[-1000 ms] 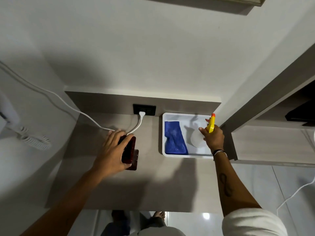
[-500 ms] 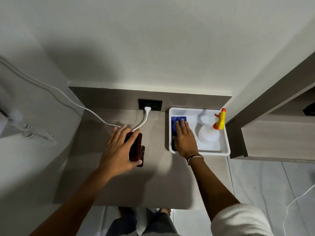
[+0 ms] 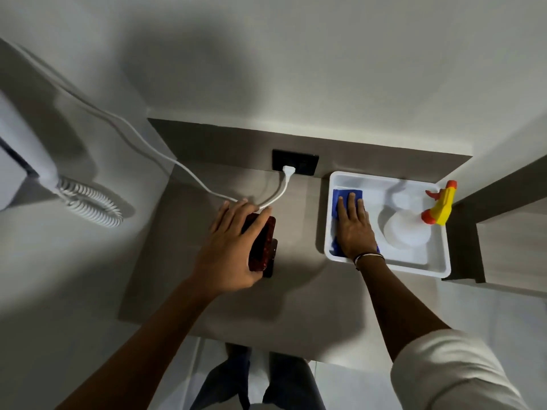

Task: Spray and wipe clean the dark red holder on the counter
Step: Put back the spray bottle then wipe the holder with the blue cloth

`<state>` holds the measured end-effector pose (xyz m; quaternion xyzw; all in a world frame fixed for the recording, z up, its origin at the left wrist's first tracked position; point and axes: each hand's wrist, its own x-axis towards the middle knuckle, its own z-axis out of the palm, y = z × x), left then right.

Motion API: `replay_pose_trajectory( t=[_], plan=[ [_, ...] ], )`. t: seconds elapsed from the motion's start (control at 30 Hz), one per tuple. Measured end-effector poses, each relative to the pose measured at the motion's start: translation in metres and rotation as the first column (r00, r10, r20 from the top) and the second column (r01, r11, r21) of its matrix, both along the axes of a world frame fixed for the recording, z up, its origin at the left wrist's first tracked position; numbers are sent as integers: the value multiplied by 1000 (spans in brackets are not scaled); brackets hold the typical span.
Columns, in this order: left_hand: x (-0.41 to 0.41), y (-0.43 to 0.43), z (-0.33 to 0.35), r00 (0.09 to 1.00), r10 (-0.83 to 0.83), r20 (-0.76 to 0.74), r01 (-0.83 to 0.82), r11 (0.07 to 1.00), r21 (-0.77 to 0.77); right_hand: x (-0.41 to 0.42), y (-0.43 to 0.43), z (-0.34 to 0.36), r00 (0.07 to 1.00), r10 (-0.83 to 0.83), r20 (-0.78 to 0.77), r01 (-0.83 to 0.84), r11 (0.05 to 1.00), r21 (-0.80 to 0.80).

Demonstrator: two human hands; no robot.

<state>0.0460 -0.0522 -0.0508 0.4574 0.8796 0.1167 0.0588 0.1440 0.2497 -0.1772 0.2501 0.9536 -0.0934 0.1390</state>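
The dark red holder [image 3: 263, 247] stands on the grey counter [image 3: 296, 291], left of centre. My left hand [image 3: 233, 247] is wrapped over its top and left side, gripping it. A blue cloth [image 3: 346, 196] lies in the left half of a white tray [image 3: 438, 267]. My right hand [image 3: 353, 229] lies flat on the cloth with fingers spread, covering most of it. A white spray bottle [image 3: 407, 232] with a yellow and orange trigger head [image 3: 441, 207] stands in the tray's right half, untouched.
A black wall socket [image 3: 296, 162] holds a white plug whose cable [image 3: 148, 143] runs left across the counter behind the holder. A white handset with a coiled cord [image 3: 88, 202] hangs on the left wall. A grey shelf unit [image 3: 503, 247] borders the tray on the right.
My right hand let go of the spray bottle, which now stands in the tray, and moved left onto the blue cloth. My left hand kept its hold on the holder.
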Motion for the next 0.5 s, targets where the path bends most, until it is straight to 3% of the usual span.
replay_pose_trajectory(
  t=[0.07,0.17,0.27,0.37,0.5],
  plan=[
    [-1,0,3,999,-2,34,2,1000,25,0,6,2,995,-48,-88,42,997,-68],
    [-6,-5,10,996,-12,90,7,998,63,2,8,27,960,-238,-146,178,926,-334],
    [-17,-20,13,985,47,163,-69,989,129,5,-6,60,784,-540,-308,370,803,-466],
    [-23,-43,9,916,151,373,-251,939,237,22,-43,96,564,-646,-514,297,740,-604],
    [-26,-71,1,842,181,508,-355,895,270,44,-139,123,563,-594,-575,111,744,-659]
  ],
)
